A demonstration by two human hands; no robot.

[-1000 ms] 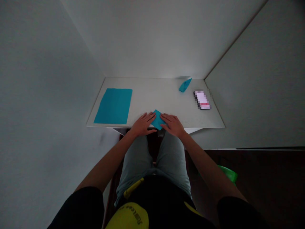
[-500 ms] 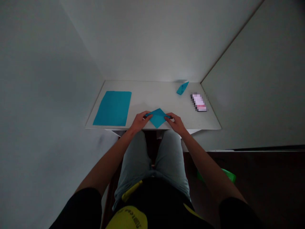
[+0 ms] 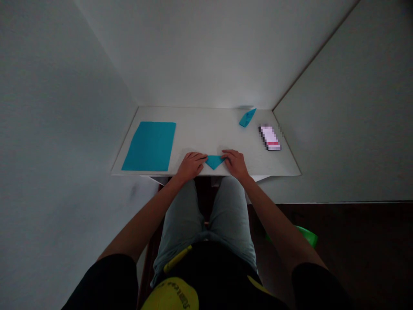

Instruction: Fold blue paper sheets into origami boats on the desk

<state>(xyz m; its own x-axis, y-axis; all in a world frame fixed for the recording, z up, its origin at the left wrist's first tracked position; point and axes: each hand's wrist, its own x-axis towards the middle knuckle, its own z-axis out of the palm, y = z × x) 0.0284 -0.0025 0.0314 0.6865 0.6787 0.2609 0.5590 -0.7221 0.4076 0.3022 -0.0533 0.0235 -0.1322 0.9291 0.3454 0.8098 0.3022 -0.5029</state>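
Observation:
A small folded blue paper [image 3: 214, 162] lies near the front edge of the table, its outline a triangle with the point towards me. My left hand [image 3: 192, 165] is at its left corner, fingertips closed on the paper. At the right corner, the fingers of my right hand [image 3: 235, 162] grip it too, covering that end. Both outer corners are partly hidden under my fingers.
A large blue sheet of paper [image 3: 150, 146] lies flat on the left of the white table [image 3: 206, 129]. Towards the back right is a folded blue paper boat [image 3: 248, 118]. A phone [image 3: 270, 137] with a blurred screen lies at the right. Walls border the table.
The paper in my hands has gone from a diamond to a triangle, its upper half folded down. My fingers have shifted to lie over its side corners.

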